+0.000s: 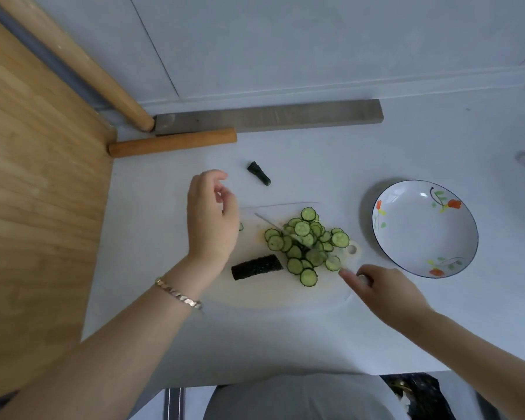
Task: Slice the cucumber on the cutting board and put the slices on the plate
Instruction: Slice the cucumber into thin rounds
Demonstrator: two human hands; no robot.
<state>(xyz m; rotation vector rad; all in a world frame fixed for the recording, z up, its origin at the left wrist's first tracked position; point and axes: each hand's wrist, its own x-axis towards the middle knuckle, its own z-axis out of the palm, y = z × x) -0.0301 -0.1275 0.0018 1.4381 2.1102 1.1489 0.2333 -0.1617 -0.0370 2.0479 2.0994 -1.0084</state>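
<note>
A pile of several cucumber slices (308,245) lies on the pale cutting board (255,295). An uncut dark green cucumber piece (256,267) rests on the board just left of the pile. My right hand (382,287) grips the handle of a knife (288,234), whose thin blade lies flat across the slices. My left hand (211,218) hovers above the board's left end, fingers loosely curled, holding nothing. The white flowered plate (406,189) stands to the right of the board and has no slices in it.
A cut cucumber end (259,173) lies on the counter behind the board. Two wooden rolling pins (172,143) and a grey bar (270,116) sit along the back. A wooden surface (34,192) borders the left side. The counter's front edge is near my body.
</note>
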